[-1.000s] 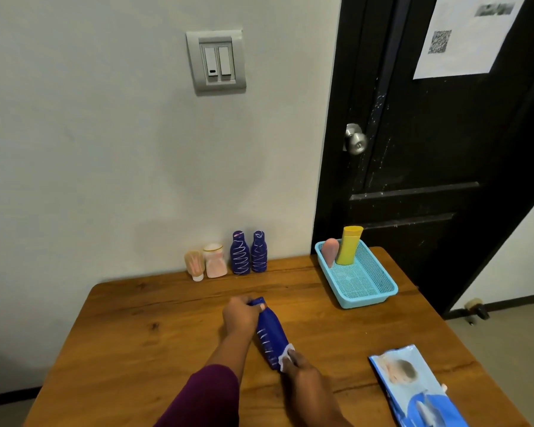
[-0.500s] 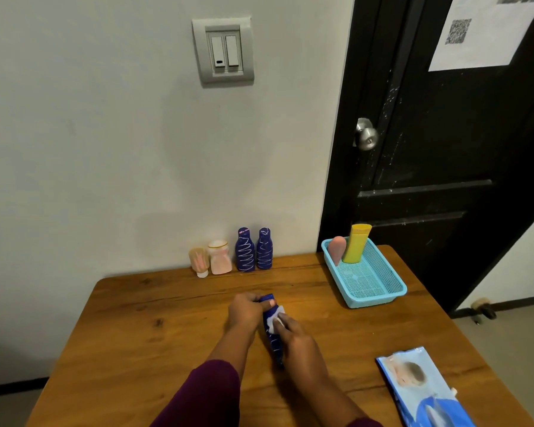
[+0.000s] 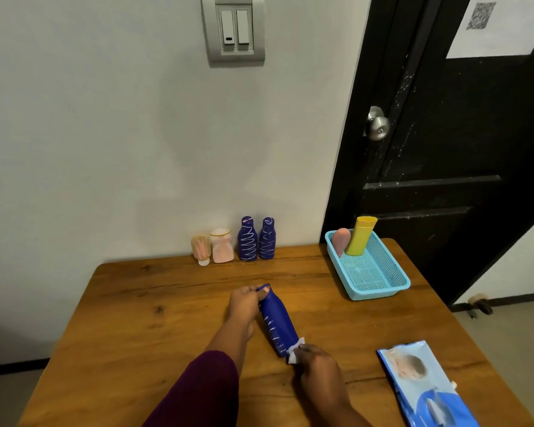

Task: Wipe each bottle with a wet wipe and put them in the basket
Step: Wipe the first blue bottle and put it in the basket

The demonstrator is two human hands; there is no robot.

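Note:
A dark blue bottle (image 3: 277, 322) lies tilted over the middle of the wooden table (image 3: 142, 328). My left hand (image 3: 244, 303) grips its neck at the far end. My right hand (image 3: 316, 366) pinches a white wet wipe (image 3: 295, 352) against the bottle's near end. Two more blue bottles (image 3: 256, 238) with white squiggles stand by the wall, next to a pink bottle (image 3: 221, 245) and a small peach one (image 3: 201, 249). The light blue basket (image 3: 383, 288) at the right holds a yellow bottle (image 3: 359, 235) and a pink one (image 3: 341, 240).
A blue pack of wet wipes (image 3: 426, 389) lies at the table's near right corner. A black door (image 3: 444, 134) with a metal knob stands behind the basket. The white wall runs along the table's far edge.
My right hand has slid the wipe from the bottle's neck back down to its near end. The left hand keeps its grip on the neck. The camera has moved closer and tilted.

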